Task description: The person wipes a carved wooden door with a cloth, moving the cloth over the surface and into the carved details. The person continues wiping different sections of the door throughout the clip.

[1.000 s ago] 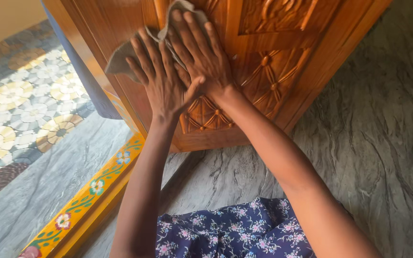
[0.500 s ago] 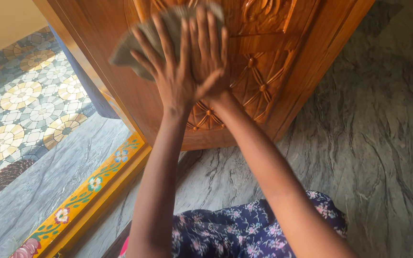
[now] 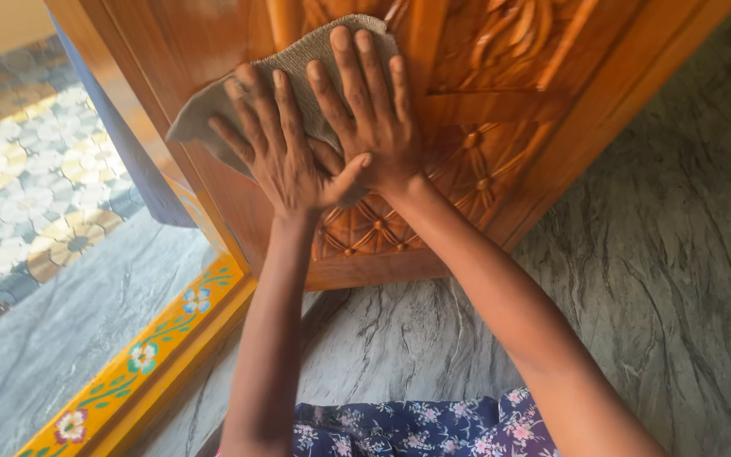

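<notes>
Both hands flat, L hand & R hand pressing grey cloth on carved door, yellow sill beside.

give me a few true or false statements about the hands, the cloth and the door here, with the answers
1. Both hands press a grey cloth flat against the carved wooden door. True.
2. The left hand holds a brush. False: it lies open on the cloth, fingers spread.
3. The right hand lies beside the left hand, their thumbs touching. True.
4. The cloth lies on the floor. False: it is on the door, above the grey stone floor.
5. The yellow threshold has painted flowers. True.
</notes>
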